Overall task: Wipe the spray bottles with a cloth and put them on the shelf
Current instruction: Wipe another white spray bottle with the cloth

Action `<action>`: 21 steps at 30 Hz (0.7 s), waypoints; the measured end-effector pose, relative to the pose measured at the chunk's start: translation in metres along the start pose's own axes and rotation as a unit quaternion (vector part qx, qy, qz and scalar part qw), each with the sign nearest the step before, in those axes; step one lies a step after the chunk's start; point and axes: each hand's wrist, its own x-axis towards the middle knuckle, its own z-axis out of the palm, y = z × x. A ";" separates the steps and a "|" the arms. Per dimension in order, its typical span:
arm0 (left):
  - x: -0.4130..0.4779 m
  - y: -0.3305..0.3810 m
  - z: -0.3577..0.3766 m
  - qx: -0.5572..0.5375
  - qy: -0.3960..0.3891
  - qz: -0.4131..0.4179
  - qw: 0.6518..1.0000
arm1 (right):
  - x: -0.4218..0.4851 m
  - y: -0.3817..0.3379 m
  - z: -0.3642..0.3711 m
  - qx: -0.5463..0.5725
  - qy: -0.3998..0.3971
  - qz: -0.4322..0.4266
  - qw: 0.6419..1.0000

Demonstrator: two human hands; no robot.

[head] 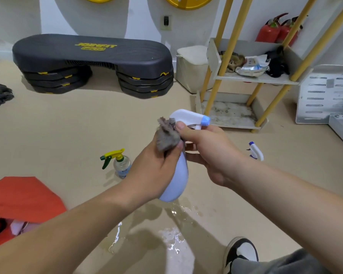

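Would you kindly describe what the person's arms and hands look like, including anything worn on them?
Both forearms are bare, with no sleeves in view. The left hand and right hand wear no gloves, and no rings, watch or wristband show. No markings are visible.

Your bottle (175, 180) is pale lavender-blue with a white head and blue nozzle; the cloth (166, 138) is grey-brown. The floor bottle (121, 165) is clear with a yellow-and-green trigger. The shelf (251, 80) is white with yellow poles; the step (91, 54) is black, lettered yellow.
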 end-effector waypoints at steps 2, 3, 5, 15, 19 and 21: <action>0.004 0.001 -0.006 -0.078 -0.017 -0.074 0.994 | 0.000 -0.001 -0.001 -0.017 0.000 -0.004 1.000; 0.007 0.004 -0.009 -0.121 -0.016 -0.129 0.984 | 0.000 -0.001 -0.002 -0.035 -0.007 -0.005 0.999; 0.008 0.011 -0.011 -0.175 -0.006 -0.192 0.966 | 0.000 0.001 -0.002 -0.080 -0.030 -0.007 0.996; 0.005 -0.006 -0.003 0.004 -0.007 -0.134 0.991 | 0.006 0.004 -0.009 -0.096 0.038 0.011 0.995; 0.008 -0.007 -0.005 0.022 0.039 -0.122 0.992 | 0.008 0.004 -0.015 -0.098 0.071 0.020 0.992; 0.006 0.004 -0.005 0.017 0.059 -0.057 0.996 | 0.007 0.006 -0.013 -0.098 0.062 0.012 0.993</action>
